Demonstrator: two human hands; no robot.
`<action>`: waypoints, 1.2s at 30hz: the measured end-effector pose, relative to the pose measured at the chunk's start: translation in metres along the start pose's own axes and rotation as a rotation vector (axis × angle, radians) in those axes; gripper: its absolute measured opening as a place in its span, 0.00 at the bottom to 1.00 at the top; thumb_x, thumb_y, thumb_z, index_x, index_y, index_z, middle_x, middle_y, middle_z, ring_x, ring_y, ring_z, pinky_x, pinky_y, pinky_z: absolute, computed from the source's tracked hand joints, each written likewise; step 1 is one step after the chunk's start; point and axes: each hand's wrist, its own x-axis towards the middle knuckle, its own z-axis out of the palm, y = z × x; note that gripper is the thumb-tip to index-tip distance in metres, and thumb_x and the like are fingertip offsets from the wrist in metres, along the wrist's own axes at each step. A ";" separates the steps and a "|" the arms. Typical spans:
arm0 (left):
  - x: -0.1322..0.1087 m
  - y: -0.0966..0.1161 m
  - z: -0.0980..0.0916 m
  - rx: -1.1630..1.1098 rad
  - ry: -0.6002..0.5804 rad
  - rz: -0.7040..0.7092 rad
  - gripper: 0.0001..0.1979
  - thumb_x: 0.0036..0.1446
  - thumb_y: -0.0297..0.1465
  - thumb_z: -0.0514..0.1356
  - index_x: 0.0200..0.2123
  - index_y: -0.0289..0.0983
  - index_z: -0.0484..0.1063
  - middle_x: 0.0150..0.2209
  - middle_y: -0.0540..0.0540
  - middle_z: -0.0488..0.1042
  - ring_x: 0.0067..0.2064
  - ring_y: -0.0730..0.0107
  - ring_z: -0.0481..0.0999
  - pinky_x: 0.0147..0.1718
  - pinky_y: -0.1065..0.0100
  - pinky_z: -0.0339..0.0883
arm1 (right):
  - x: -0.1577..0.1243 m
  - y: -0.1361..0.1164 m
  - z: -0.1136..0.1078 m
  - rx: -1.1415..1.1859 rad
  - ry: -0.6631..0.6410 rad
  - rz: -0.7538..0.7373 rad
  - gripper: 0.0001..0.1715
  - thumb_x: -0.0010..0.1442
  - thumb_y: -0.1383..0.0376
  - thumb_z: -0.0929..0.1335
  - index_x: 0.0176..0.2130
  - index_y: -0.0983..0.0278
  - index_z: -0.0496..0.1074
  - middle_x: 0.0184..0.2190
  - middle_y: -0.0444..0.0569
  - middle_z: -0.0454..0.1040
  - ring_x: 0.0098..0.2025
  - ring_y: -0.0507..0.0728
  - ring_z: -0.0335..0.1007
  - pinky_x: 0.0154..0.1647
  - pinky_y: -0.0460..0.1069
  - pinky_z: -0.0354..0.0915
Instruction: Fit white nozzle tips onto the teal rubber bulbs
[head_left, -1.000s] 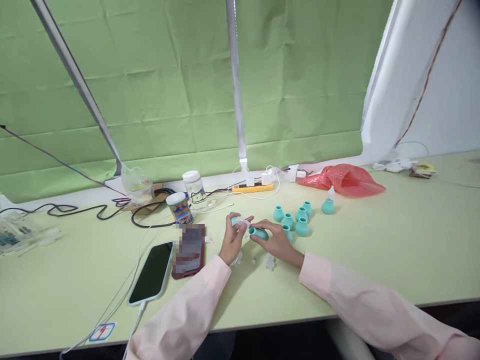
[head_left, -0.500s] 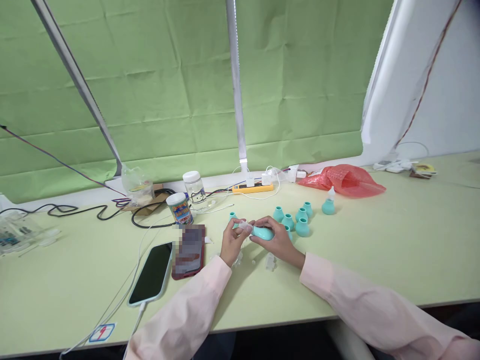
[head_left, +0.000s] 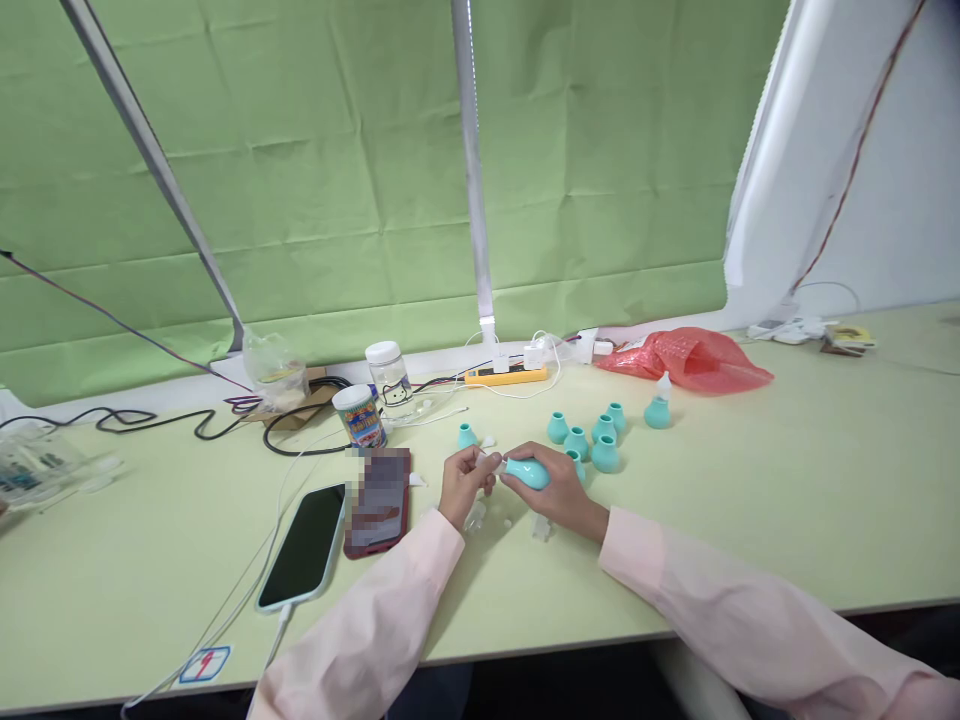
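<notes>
My right hand (head_left: pixel 559 487) is closed around a teal squeeze bulb (head_left: pixel 527 472), which lies on its side with its neck towards my left hand. Closed in a pinch, my left hand (head_left: pixel 463 487) grips a translucent nozzle (head_left: pixel 484 460) at the bulb's neck; the fingers hide most of it. Whether nozzle and neck touch, I cannot tell. Several teal bulbs with open necks (head_left: pixel 604 455) stand just beyond my right hand, and another bulb (head_left: pixel 466 436) is behind my left. Small translucent pieces (head_left: pixel 541 526) lie near my wrists. Farther right stands a bulb with a nozzle on top (head_left: pixel 658 405).
Left of my hands lie a phone in a red case (head_left: pixel 379 505) and a charging phone (head_left: pixel 304 548). Behind them stand a printed can (head_left: pixel 360 418) and a clear jar (head_left: pixel 391 382). A yellow power strip (head_left: pixel 507 376) and red bubble wrap (head_left: pixel 701 360) lie along the back.
My left fingers have curled and shifted slightly, covering more of the nozzle. The bulb has turned a little in my right hand. A small whitish piece now shows beside the bulb behind my left hand.
</notes>
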 end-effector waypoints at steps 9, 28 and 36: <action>-0.002 -0.005 0.005 -0.023 0.031 -0.055 0.15 0.44 0.40 0.55 0.20 0.36 0.54 0.11 0.58 0.54 0.12 0.83 0.53 0.09 0.79 0.49 | -0.001 -0.006 0.002 -0.029 -0.073 -0.039 0.12 0.44 0.64 0.66 0.33 0.61 0.62 0.28 0.46 0.68 0.30 0.54 0.65 0.31 0.49 0.62; -0.009 -0.020 0.007 0.529 0.271 0.233 0.14 0.51 0.34 0.46 0.17 0.37 0.51 0.15 0.56 0.48 0.19 0.78 0.49 0.19 0.73 0.43 | -0.012 -0.003 0.012 -0.132 -0.193 -0.085 0.18 0.41 0.75 0.60 0.35 0.61 0.60 0.30 0.47 0.66 0.31 0.55 0.64 0.30 0.48 0.62; -0.018 -0.012 0.013 0.526 0.290 0.278 0.13 0.53 0.35 0.44 0.18 0.38 0.49 0.14 0.56 0.48 0.17 0.77 0.49 0.19 0.72 0.43 | -0.005 -0.018 0.009 0.200 -0.185 0.283 0.16 0.37 0.73 0.63 0.32 0.62 0.62 0.26 0.43 0.67 0.29 0.53 0.65 0.29 0.46 0.63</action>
